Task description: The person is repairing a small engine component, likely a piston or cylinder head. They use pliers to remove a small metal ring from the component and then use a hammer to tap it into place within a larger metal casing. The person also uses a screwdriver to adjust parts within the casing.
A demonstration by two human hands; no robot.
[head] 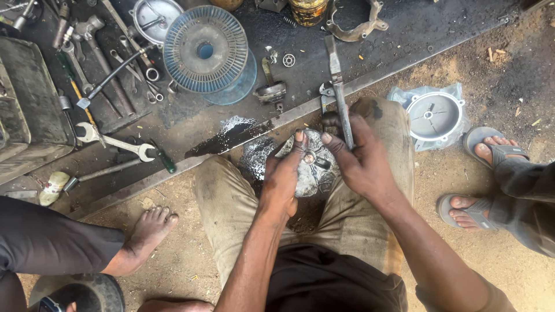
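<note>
My left hand (284,173) grips the left side of a round, greasy metal engine cover (307,169) that rests between my knees, forefinger stretched up along its rim. My right hand (359,159) is closed around a long flat metal file-like tool (338,86) whose shaft runs up and away over the dark sheet. The tool's lower end sits by the cover's top right edge. A small round fitting (310,157) shows at the cover's middle between my two hands.
A dark oily metal sheet (404,29) holds a blue finned flywheel (205,49), spanners (115,141), a screwdriver (163,160), a washer (289,60) and a ring bracket (354,28). A round grey cover (433,114) lies on plastic. One person's bare foot (147,231) and another's sandalled feet (488,150) stand close.
</note>
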